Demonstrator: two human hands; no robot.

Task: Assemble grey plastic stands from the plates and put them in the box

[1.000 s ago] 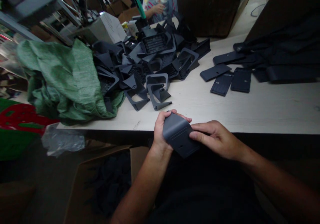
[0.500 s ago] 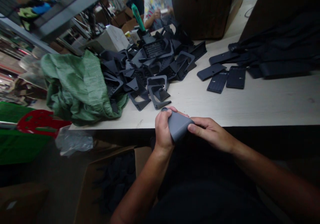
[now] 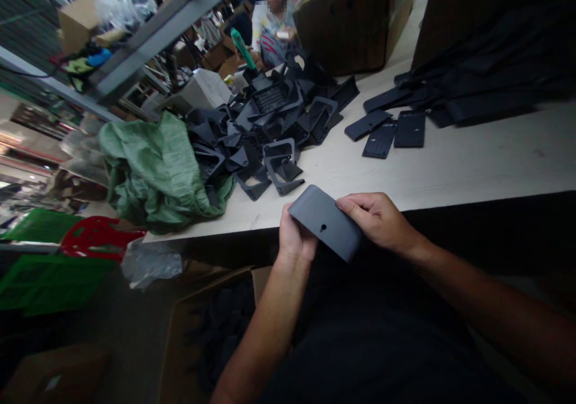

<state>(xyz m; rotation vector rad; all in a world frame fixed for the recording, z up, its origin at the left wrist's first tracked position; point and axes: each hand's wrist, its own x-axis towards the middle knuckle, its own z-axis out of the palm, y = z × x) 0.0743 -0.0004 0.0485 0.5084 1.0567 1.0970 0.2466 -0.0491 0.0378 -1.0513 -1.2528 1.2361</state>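
Note:
Between my two hands is a grey plastic part with a flat face and a small keyhole-shaped opening, tilted just in front of the table edge. My left hand grips it from the left and below, its fingers partly hidden behind the part. With thumb and fingers, my right hand pinches its upper right edge. Beyond them, a heap of dark plastic frames lies on the table. Several flat dark plates rest to the right of the heap.
A green sack lies left of the heap. Cardboard boxes stand at the back. Below the table edge is an open carton of dark parts. A red stool is at the left. A person sits across the table.
The grey part has been turned, so its broad face with the hole now shows. My right hand has shifted to its upper edge. The camera view has tilted and moved slightly.

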